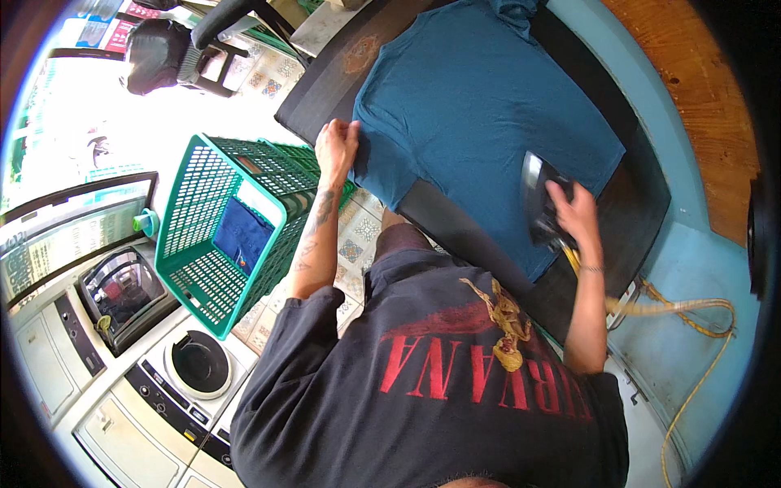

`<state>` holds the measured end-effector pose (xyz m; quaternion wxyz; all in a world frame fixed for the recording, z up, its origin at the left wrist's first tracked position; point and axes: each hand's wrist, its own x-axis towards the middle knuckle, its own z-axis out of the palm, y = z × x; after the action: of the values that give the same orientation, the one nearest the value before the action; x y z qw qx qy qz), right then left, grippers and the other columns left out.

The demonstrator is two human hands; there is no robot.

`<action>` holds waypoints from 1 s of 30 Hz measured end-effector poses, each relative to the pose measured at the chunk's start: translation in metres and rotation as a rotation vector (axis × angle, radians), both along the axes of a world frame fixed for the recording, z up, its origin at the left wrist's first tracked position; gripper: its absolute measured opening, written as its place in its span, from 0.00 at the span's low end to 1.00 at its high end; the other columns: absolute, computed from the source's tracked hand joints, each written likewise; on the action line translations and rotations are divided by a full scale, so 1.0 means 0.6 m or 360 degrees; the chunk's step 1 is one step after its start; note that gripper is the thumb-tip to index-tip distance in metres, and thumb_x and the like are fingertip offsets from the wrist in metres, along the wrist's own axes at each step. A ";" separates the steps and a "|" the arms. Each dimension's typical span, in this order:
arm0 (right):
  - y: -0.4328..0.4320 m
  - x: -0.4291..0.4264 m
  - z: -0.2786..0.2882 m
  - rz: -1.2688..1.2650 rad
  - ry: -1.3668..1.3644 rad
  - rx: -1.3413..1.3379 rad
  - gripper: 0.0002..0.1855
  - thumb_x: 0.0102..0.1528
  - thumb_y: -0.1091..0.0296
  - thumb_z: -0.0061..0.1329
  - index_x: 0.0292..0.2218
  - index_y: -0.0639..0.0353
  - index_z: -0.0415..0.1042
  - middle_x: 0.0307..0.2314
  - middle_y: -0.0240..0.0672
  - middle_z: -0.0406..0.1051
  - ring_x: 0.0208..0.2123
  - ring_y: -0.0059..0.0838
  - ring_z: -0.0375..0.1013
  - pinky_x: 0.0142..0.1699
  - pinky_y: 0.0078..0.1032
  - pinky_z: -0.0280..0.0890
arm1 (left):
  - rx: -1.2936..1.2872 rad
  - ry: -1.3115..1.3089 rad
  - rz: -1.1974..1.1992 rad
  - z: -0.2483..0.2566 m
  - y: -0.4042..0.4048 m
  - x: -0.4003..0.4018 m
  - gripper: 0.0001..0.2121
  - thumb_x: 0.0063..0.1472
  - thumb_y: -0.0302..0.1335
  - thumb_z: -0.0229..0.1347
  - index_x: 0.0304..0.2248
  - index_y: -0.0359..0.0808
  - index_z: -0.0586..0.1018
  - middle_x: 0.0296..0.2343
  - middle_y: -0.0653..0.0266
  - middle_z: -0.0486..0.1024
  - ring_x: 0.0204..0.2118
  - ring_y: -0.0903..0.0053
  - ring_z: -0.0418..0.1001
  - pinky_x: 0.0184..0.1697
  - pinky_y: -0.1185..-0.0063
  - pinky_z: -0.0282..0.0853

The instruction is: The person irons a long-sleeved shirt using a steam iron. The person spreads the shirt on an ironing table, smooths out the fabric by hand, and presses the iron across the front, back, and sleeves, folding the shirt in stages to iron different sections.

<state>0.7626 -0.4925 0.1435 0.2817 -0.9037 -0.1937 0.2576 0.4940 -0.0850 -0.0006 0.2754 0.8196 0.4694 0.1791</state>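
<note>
A teal-blue T-shirt (482, 91) lies spread over a dark padded ironing table (634, 201), with some creases near its sleeve. My right hand (573, 210) grips a black clothes iron (540, 201), which rests on the lower part of the shirt. From the iron's back end runs a yellow cord (683, 305) to the right. At the shirt's left sleeve, my left hand (337, 149) has its fingers closed on the fabric edge. The sleeve hangs a little over the table's near edge.
Left of the table stands a green plastic basket (183, 244) with folded dark-blue cloth (243, 229) inside. Washing machines (198, 366) line the lower left. A light-blue wall (701, 262) bounds the right. Black chair (213, 55) parts stand at upper left.
</note>
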 end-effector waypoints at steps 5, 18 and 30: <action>0.351 -0.079 -0.021 0.0834 -0.0191 -0.0214 0.30 0.59 0.40 0.56 0.42 0.64 0.78 0.35 0.61 0.78 0.42 0.62 0.78 0.47 0.46 0.73 | -0.0248 0.0230 -0.0361 0.015 0.007 0.001 0.25 0.53 0.45 0.70 0.35 0.32 0.75 0.31 0.51 0.77 0.36 0.55 0.77 0.40 0.63 0.72; 0.509 -0.122 -0.085 0.1238 -0.0387 -0.0091 0.33 0.55 0.33 0.57 0.28 0.61 0.73 0.18 0.56 0.73 0.26 0.59 0.77 0.32 0.48 0.72 | -0.0600 0.0228 -0.0475 0.018 -0.020 -0.117 0.19 0.62 0.41 0.63 0.28 0.30 0.78 0.24 0.49 0.79 0.27 0.56 0.80 0.32 0.65 0.74; 0.576 -0.155 -0.071 0.0891 -0.0165 -0.0087 0.33 0.56 0.34 0.57 0.34 0.63 0.77 0.24 0.57 0.77 0.31 0.62 0.78 0.39 0.50 0.73 | -0.0864 0.0018 -0.0136 0.101 0.091 -0.132 0.12 0.64 0.31 0.63 0.27 0.30 0.80 0.20 0.57 0.78 0.20 0.74 0.76 0.27 0.75 0.71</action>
<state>0.6697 -0.1469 0.1006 0.1647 -0.8343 -0.4429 0.2842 0.4148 -0.0306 0.0601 0.4898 0.7358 0.4668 0.0304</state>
